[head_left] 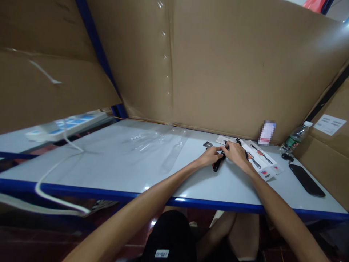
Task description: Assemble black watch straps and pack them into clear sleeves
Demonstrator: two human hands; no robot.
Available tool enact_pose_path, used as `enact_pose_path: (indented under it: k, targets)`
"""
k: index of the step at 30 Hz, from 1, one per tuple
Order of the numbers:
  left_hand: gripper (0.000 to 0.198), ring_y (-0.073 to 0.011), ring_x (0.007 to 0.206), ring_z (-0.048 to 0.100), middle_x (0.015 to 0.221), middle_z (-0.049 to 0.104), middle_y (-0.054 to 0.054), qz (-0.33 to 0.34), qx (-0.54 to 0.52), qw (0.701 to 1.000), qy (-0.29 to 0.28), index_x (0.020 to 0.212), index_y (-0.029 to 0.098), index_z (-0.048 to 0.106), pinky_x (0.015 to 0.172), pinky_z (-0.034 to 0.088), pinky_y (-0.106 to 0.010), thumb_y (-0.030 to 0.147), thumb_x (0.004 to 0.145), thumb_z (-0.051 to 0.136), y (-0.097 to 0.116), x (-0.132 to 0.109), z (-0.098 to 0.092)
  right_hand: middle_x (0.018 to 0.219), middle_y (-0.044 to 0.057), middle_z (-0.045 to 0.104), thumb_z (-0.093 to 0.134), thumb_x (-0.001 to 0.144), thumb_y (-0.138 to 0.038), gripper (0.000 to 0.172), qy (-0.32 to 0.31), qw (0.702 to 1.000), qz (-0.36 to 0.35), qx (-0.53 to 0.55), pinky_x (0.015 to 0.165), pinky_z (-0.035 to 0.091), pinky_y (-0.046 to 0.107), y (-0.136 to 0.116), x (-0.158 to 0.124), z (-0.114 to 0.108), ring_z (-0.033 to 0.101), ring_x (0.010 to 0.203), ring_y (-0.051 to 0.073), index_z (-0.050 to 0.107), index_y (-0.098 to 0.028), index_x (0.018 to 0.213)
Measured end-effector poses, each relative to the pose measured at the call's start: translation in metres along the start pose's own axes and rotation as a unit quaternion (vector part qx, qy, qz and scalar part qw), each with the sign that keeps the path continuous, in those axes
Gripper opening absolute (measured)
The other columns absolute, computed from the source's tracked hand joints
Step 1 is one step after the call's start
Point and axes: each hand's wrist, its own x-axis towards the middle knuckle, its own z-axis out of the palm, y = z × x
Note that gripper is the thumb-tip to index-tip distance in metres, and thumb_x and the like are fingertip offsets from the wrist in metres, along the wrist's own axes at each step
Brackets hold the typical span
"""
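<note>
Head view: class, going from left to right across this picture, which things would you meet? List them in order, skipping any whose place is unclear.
White power strip → clear plastic packaging → left hand → right hand → clear bottle → white printed label.

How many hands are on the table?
2: the left hand and, just right of it, the right hand, both at a black object.
</note>
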Motion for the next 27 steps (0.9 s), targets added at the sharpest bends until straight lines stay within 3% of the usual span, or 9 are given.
enact_pose_path:
  k: [3,5,8,10,15,19,22,27]
  targets:
    - [0.031,-0.0144,0.05,0.058,0.062,0.065,0.0,0.014,0.091,0.995,0.04,0.118,0.009,0.063,0.055,0.045,-0.025,0.015,0.09,0.05,0.003,-0.003,0.0,0.11,0.013,0.075,0.045,0.102,-0.043,0.034,-0.004,1.0,-0.018,-0.021,0.082,0.048,0.031,0.0,0.0,0.003,0.071,0.105,0.027,0.067,-0.021,0.116]
    - [0.03,-0.019,0.066,0.066,0.074,0.071,-0.005,0.032,0.187,0.977,0.103,0.117,0.013,0.065,0.067,0.049,-0.029,0.016,0.093,0.048,0.009,-0.007,-0.004,0.111,0.014,0.075,0.046,0.102,-0.036,0.031,-0.005,0.998,-0.033,-0.045,0.083,0.048,0.032,0.001,0.0,0.006,0.071,0.105,0.027,0.066,-0.019,0.119]
    - [0.033,-0.0266,0.101,0.068,0.103,0.074,-0.013,0.043,0.348,0.907,0.231,0.122,0.018,0.066,0.087,0.049,-0.036,0.02,0.097,0.044,0.016,-0.01,-0.018,0.112,0.016,0.074,0.045,0.102,-0.03,0.031,-0.013,0.996,-0.04,-0.074,0.085,0.049,0.033,0.003,0.001,0.009,0.07,0.105,0.028,0.067,-0.017,0.119]
    - [0.039,-0.0301,0.122,0.058,0.124,0.068,-0.018,0.034,0.417,0.868,0.268,0.132,0.017,0.06,0.098,0.045,-0.04,0.023,0.1,0.041,0.013,-0.008,-0.032,0.112,0.016,0.074,0.044,0.102,-0.031,0.032,-0.014,0.996,-0.042,-0.077,0.085,0.049,0.033,0.004,0.002,0.011,0.07,0.106,0.028,0.068,-0.017,0.118]
    - [0.062,-0.0394,0.146,0.033,0.154,0.043,-0.026,-0.065,0.509,0.829,0.224,0.152,0.009,0.042,0.116,0.025,-0.052,0.042,0.1,0.046,-0.023,-0.001,-0.057,0.114,0.015,0.074,0.044,0.103,-0.031,0.032,-0.021,0.996,-0.036,-0.077,0.087,0.049,0.032,0.007,0.004,0.012,0.07,0.109,0.027,0.069,-0.017,0.117]
    - [0.056,-0.0392,0.142,0.038,0.15,0.048,-0.026,-0.124,0.503,0.835,0.184,0.143,0.011,0.051,0.114,0.025,-0.055,0.047,0.101,0.039,-0.044,0.001,-0.059,0.115,0.015,0.073,0.044,0.103,-0.031,0.032,-0.023,0.996,-0.037,-0.08,0.087,0.049,0.032,0.008,0.004,0.011,0.07,0.109,0.027,0.07,-0.018,0.116]
    - [0.053,-0.0366,0.138,0.043,0.144,0.053,-0.025,-0.126,0.5,0.837,0.184,0.139,0.012,0.054,0.112,0.027,-0.054,0.046,0.102,0.038,-0.046,0.003,-0.058,0.114,0.016,0.074,0.042,0.103,-0.031,0.033,-0.026,0.996,-0.04,-0.081,0.088,0.049,0.033,0.008,0.004,0.011,0.07,0.109,0.027,0.07,-0.018,0.115]
    - [0.044,-0.0336,0.133,0.047,0.134,0.061,-0.023,-0.071,0.518,0.825,0.216,0.125,0.012,0.064,0.112,0.03,-0.05,0.037,0.102,0.037,-0.04,0.004,-0.06,0.113,0.015,0.074,0.044,0.103,-0.031,0.032,-0.024,0.996,-0.039,-0.077,0.088,0.048,0.031,0.008,0.004,0.012,0.07,0.108,0.026,0.071,-0.018,0.113]
